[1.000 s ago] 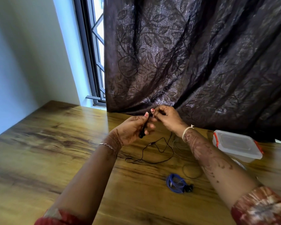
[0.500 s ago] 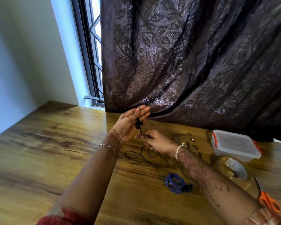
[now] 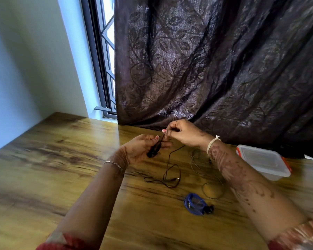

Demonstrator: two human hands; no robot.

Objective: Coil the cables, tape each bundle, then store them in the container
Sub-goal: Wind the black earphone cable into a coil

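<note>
Though lower before, right hand (image 3: pixel 185 134) now above left hand (image 3: pixel 140 149), cable (image 3: pixel 153 152) between.

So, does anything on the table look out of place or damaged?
Nothing stands out. The black cable, held by the left hand and right hand, trails onto the table; a thin cable lies uncoiled near the closed container.

Curtain (image 3: pixel 215 69), upper right: dark purple-brown, leaf pattern.
Table (image 3: pixel 52 177): honey-brown wood grain, dark streaks.
Wall (image 3: pixel 25 60), upper left: pale blue-white.
Window frame (image 3: pixel 96 60): dark grey.
Cable (image 3: pixel 170 170), centre: black.
Coil (image 3: pixel 192 202), lower centre: blue, black ends.
Thin cable (image 3: pixel 212 191): dark olive.
Container (image 3: pixel 262 159), right: clear, red-orange clips.
Right forearm (image 3: pixel 242 177): brown henna tracery.
Thread (image 3: pixel 212 143): cream.
Bracelet (image 3: pixel 114 163): silver.
Nails (image 3: pixel 164 131): pink.
Sleeves (image 3: pixel 300 237), lower corners: red, cream print.
</note>
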